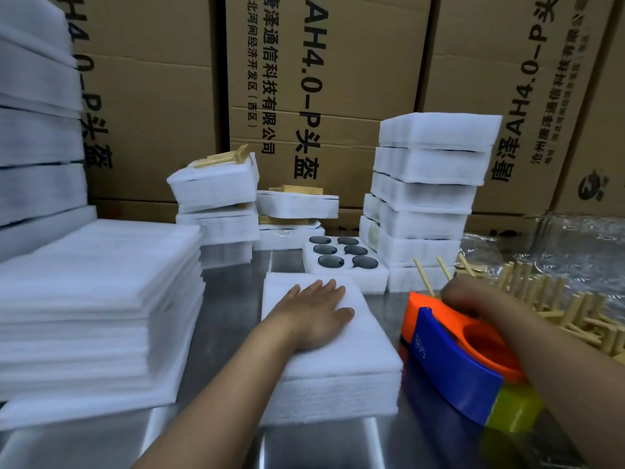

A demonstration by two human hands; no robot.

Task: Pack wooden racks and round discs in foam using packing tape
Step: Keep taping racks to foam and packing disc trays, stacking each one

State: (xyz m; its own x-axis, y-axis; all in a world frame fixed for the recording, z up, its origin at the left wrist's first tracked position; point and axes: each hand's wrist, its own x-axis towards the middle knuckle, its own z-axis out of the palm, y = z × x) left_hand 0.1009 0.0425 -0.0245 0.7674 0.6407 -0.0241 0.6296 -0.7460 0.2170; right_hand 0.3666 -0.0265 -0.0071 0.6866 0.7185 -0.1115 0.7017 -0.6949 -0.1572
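1. Head view: the left hand (316, 311) lay flat, fingers spread wide, pressing on top of the foam pack (333, 360) in the middle of the steel bench (230, 319), gripping nothing
2. Over on the right, the right hand (473, 299) was on the tape dispenser (456, 353), orange and blue with a yellow-green roll at its near end, fingers curled around its far orange part; it was blurred, but the grasp looked closed on the tool
3. The dispenser sat just beside the foam pack's right edge
4. Behind the pack, an open foam tray (346, 265) held six dark round discs (331, 261) in its pockets, two rows of three
5. A pile of wooden racks (554, 299) lay loose on the right, behind the right forearm, touching clear plastic wrap (575, 245)
6. Finished foam packs (422, 204) were stacked tall right of the tray; shorter stacks (216, 198) stood further left, wooden pieces (225, 159) poking out on top
7. Flat foam sheets (98, 299) were piled high on the left
8. Cardboard boxes (338, 79) walled the back
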